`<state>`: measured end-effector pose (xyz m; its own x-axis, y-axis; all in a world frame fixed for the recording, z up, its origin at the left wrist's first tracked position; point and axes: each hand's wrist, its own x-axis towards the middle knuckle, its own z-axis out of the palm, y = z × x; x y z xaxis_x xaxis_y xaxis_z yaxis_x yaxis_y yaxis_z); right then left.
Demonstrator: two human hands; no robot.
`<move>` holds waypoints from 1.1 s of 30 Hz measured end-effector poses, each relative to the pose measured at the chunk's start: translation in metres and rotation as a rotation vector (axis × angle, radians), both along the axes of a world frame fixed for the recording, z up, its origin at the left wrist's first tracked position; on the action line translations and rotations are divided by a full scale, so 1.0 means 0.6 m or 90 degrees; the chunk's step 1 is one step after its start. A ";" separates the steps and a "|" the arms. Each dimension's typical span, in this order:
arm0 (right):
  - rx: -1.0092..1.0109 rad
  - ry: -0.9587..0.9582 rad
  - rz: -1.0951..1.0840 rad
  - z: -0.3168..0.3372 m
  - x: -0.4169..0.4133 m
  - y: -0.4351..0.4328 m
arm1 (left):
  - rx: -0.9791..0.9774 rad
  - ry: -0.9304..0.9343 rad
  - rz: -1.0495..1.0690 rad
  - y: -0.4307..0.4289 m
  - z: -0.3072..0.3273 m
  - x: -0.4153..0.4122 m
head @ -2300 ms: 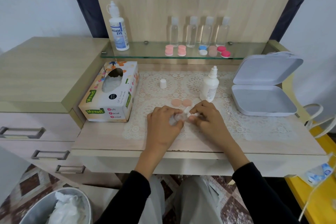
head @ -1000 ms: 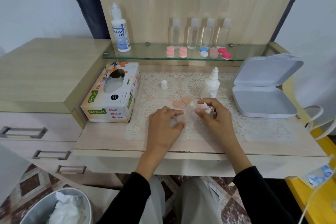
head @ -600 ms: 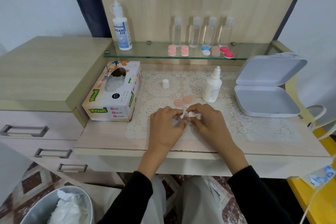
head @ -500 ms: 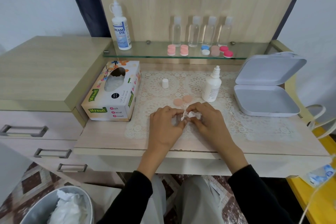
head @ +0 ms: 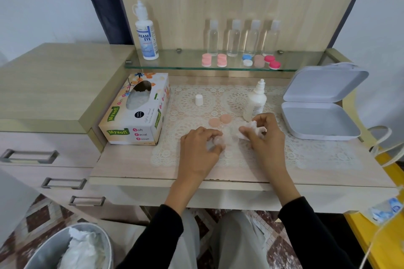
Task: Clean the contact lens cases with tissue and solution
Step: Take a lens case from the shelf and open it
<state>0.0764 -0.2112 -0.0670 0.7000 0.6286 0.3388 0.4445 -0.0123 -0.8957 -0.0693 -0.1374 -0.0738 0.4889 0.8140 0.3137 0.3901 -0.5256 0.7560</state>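
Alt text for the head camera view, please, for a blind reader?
A person's left hand holds a clear plastic contact lens case over a white lace mat while the right hand pinches a crumpled white tissue. Two peach round caps lie beyond.

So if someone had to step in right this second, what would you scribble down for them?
Left hand: grips the clear lens case over the lace mat.
Right hand: pinches a crumpled tissue beside the case.
Solution bottle stands uncapped behind the right hand; its cap stands apart on the mat.
Two peach lids lie off the case.
Done: case opened, bottle opened.
Left: likely finish wiping, refit lids, cap the bottle.
Whether the shelf cases are cleaned cannot be told.
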 end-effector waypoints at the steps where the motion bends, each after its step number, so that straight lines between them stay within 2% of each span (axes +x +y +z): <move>1: 0.002 0.003 0.000 -0.001 -0.001 0.000 | -0.002 -0.016 -0.004 0.000 0.000 -0.001; 9: 0.003 0.070 0.089 -0.002 -0.002 -0.002 | 0.007 -0.120 -0.009 -0.003 0.008 -0.002; 14: -0.008 0.274 0.355 0.007 -0.003 -0.011 | 0.020 -0.124 -0.027 -0.005 0.011 -0.002; 16: -0.016 0.350 0.408 0.017 0.001 -0.016 | 0.008 -0.134 -0.031 -0.006 0.011 -0.002; 22: -0.030 0.368 0.414 0.019 0.014 -0.020 | -0.006 -0.152 -0.035 -0.005 0.009 -0.002; 33: 0.062 0.324 0.245 0.010 0.004 -0.014 | -0.010 -0.164 -0.021 -0.004 0.004 -0.001</move>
<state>0.0786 -0.2195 -0.0608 0.5186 0.8500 0.0922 -0.0799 0.1555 -0.9846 -0.0701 -0.1400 -0.0715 0.4208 0.8045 0.4192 0.1668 -0.5228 0.8360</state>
